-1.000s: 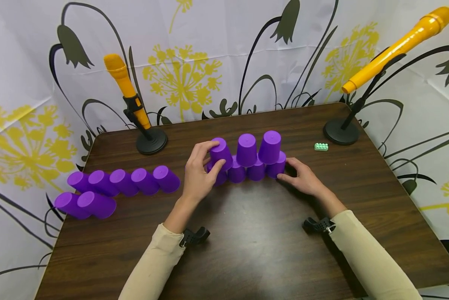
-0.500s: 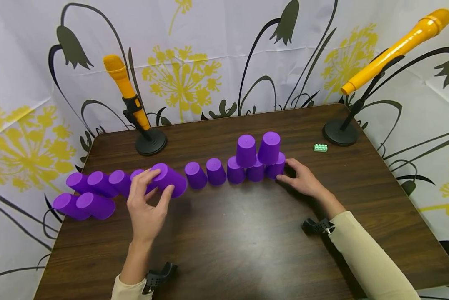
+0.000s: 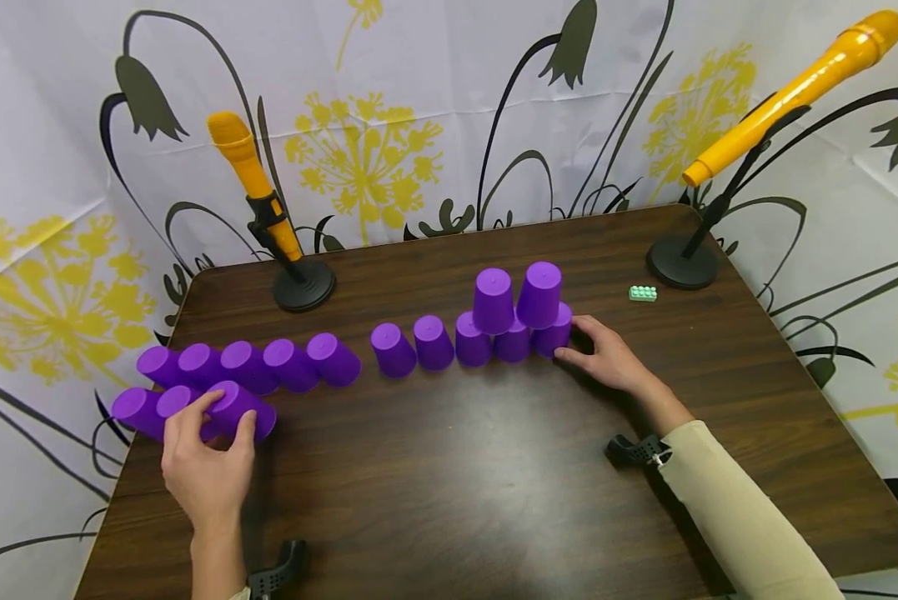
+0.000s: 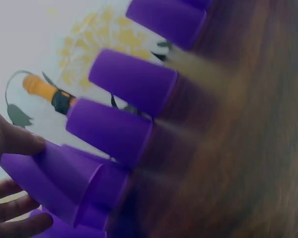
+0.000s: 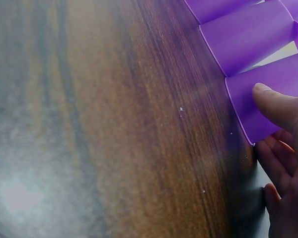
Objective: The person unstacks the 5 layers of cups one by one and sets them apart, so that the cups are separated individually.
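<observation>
My left hand [image 3: 208, 467] grips an upside-down purple plastic cup [image 3: 243, 412] between thumb and fingers, at the right end of the front row on the left. In the left wrist view this held cup [image 4: 52, 181] is tilted, its rim apart from the table. Over on the right, my right hand [image 3: 604, 357] holds the end cup [image 3: 557, 332] of the middle row, its thumb on the near side and its fingers around the far side. Two cups, one the upper cup [image 3: 540, 293], rest upside down on the right part of that row.
Several purple cups [image 3: 289, 364] stand upside down in a back row at left, with a cup [image 3: 135, 412] in front. Two microphone stands [image 3: 303, 283] with orange microphones [image 3: 242, 154] and a small green brick [image 3: 642, 293] are on the wooden table [image 3: 494, 483].
My left hand has lifted a cup off the left end of the upper row and carried it left and toward me, to the front row. My right hand has stayed put.
</observation>
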Tool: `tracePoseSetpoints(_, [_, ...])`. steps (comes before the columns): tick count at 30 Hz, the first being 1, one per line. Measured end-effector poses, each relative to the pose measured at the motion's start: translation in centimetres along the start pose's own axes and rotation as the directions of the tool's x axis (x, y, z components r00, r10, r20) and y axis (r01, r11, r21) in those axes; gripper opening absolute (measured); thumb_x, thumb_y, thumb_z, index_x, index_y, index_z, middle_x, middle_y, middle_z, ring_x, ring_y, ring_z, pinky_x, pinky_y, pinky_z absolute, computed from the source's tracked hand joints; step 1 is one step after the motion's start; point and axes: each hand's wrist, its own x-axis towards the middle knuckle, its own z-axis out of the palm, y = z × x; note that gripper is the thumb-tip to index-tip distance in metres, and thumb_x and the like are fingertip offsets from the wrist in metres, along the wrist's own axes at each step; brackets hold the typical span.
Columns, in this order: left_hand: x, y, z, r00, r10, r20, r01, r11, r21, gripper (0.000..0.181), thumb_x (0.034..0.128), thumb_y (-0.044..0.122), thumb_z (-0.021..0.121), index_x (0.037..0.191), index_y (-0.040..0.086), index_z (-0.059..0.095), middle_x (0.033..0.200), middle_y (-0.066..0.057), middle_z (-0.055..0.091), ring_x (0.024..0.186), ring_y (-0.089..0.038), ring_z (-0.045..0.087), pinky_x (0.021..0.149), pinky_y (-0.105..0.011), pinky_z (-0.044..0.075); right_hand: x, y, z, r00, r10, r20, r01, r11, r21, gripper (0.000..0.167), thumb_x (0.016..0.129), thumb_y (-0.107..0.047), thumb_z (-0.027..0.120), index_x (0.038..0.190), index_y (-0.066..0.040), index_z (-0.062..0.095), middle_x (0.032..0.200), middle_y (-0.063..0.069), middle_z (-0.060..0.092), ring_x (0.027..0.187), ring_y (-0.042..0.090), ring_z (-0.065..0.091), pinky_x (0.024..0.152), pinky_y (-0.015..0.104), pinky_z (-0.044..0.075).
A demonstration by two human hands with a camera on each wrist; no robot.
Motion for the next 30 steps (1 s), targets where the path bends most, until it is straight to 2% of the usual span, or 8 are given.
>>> tracePoseSetpoints(5, [0.0,-0.7,0.5,1.0,-0.014,-0.002,0.014,0.998,0.068,0.041,0.0758,0.016,0.083,0.114,0.012,0.07,0.103,-0.019,0.059,0.093,-0.033,0.057,0.074,-0.05,0.042,0.0,0.2,0.0,1.0,-0.015,0.003,0.015,1.0,-0.01,0.058,0.089,-0.024,0.074,0.138,-0.002,0.052,0.133,0.019,0.055,0.128,0.035,0.048,0.107,0.053,0.035])
tracePoseSetpoints(7, [0.1,-0.7,0.8,1.0,-0.012,-0.01,0.013,0.996,0.087,0.039,0.0759,0.016,0.083,0.113,0.012,0.07,0.102,-0.018,0.06,0.092,-0.035,0.058,0.074,-0.055,0.042,0.0,0.2,0.0,1.0,-0.012,0.003,0.012,1.0,-0.006,0.058,0.089,-0.024,0.074,0.138,-0.002,0.052,0.133,0.018,0.055,0.127,0.034,0.048,0.106,0.052,0.035])
tracePoseSetpoints(15, [0.4,-0.9,1.5,1.0,0.001,-0.019,0.002,0.992,0.128,0.038,0.0747,0.016,0.084,0.11,0.01,0.07,0.107,-0.018,0.062,0.095,-0.039,0.061,0.07,-0.061,0.044,0.0,0.2,0.0,1.0,-0.003,0.003,0.003,1.0,0.0,0.057,0.089,-0.023,0.074,0.138,-0.002,0.052,0.133,0.019,0.055,0.127,0.035,0.048,0.106,0.053,0.035])
tracePoseSetpoints(30, [0.3,-0.9,1.2,0.999,-0.002,-0.041,0.01,0.982,0.191,0.042,0.0729,0.017,0.087,0.111,0.013,0.07,0.111,-0.014,0.06,0.093,-0.042,0.061,0.065,-0.063,0.043,-0.1,0.0,-0.1,1.0,-0.008,0.006,0.008,1.0,0.0,0.057,0.089,-0.023,0.074,0.138,-0.002,0.052,0.132,0.018,0.056,0.127,0.034,0.048,0.106,0.053,0.035])
